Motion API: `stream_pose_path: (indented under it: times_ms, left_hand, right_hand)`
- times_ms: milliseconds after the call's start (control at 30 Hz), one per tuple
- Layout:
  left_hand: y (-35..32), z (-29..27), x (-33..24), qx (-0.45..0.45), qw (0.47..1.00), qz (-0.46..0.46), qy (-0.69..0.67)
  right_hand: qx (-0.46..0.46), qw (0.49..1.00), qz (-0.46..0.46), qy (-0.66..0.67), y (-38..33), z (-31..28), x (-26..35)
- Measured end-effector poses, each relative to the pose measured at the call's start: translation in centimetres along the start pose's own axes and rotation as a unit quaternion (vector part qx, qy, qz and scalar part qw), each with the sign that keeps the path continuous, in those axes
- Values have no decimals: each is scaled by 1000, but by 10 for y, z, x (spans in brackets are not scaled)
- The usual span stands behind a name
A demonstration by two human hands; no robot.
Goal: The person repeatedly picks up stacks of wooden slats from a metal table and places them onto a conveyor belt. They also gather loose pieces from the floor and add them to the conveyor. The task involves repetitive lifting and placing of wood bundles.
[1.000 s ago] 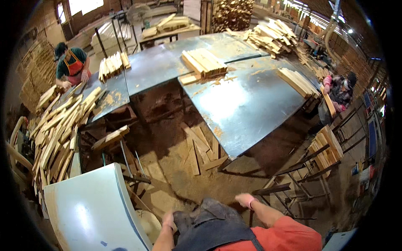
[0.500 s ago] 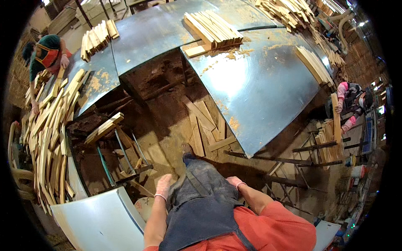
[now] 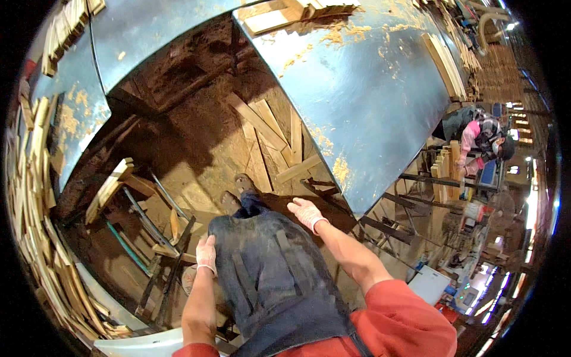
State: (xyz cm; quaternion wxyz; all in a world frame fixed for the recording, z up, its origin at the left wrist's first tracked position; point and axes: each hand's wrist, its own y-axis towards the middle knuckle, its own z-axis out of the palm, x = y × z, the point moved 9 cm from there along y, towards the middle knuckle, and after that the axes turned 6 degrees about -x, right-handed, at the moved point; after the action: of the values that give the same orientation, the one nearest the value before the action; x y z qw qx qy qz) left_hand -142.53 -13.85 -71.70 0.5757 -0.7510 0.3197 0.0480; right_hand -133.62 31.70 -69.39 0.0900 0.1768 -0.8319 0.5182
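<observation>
Dark blue, stained heavy-cloth work apron [image 3: 270, 268] hanging down the lower centre of the frame, over the legs, hem just above the two dusty shoes [image 3: 238, 193]. Left hand [image 3: 206, 254] in pale knit glove at the apron's left edge, lower centre-left; fingers loosely curled, resting against or just beside the cloth; actual pinch on the fabric not resolvable. Right hand [image 3: 307, 213] in matching glove at the apron's upper right corner, centre of frame; fingers half-open, palm down, touching or just off the cloth; grip likewise not determinable. Judgement on handling: soft, limp, fairly thick fabric, light for its area, folds and sags rather than holding shape; not fragile, not slippery, probably dusty; best taken at the side hems or the sewn strap bands running down the front. Surroundings: large grey-blue sheet-metal table [image 3: 369, 101] upper right, strewn with sawdust; loose pale wooden offcuts [image 3: 270, 137] on the dirt floor above the shoes; stacked wooden slats [image 3: 33, 196] along the left rim; second person in pink sleeves [image 3: 476, 140] at the right edge. Hidden or unclear: apron's waist ties, legs beneath, both palms; frame rim strongly bent and dark.
</observation>
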Motion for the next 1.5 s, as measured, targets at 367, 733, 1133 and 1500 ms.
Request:
stream_pose_path:
  times_ms: [367,733,1133,1500]
  left_hand:
    - [165,142,14,143,979,105,103]
    - [255,314,116,129,981,-57,137]
    - [405,472,95,3,967,-78,243]
    - [426,508,103,7,971,-29,239]
  right_hand:
    - [30,989,105,-101,61,51,-48]
    - [-23,976,122,-179,328,59,-128]
    - [-255,953,75,-146,592,17,-211]
    - [-207,962,-164,64,568,64,-168]
